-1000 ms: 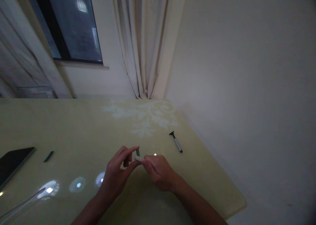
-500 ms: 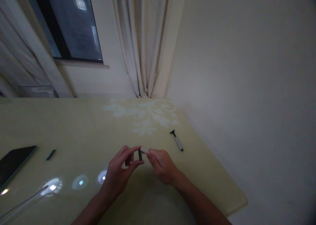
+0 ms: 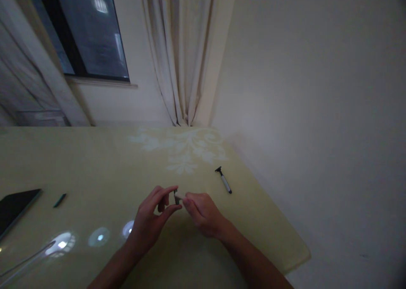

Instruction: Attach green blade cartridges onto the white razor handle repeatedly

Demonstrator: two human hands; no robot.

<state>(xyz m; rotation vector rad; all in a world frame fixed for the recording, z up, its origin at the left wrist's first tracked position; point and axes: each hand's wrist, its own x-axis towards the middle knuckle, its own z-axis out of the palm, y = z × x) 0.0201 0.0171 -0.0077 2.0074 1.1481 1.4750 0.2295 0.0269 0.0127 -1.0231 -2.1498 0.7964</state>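
Note:
Between the thumb and fingertips of my left hand [image 3: 152,213] is a small dark bar-shaped piece [image 3: 176,200], held upright at its two ends. My right hand [image 3: 203,213] is closed around a thin pale stick [image 3: 180,197], most of which is hidden in the fist. The stick's pale tip touches or overlaps the middle of the dark piece; its exact kind is too small to make out. To the right, beyond my right hand, a razor [image 3: 224,181] with a black head and grey handle lies on the table.
The pale yellow table [image 3: 266,221] has a glossy top with a floral pattern. At the left lie a dark tablet-like slab [image 3: 17,206], a small dark green bar [image 3: 59,200] and a white cable [image 3: 30,257]. A wall stands along the right, curtains [image 3: 182,60] behind.
The pale tip has shifted from the upper edge of the dark piece to across its middle. The whole view has slid slightly, so things sit a little further left.

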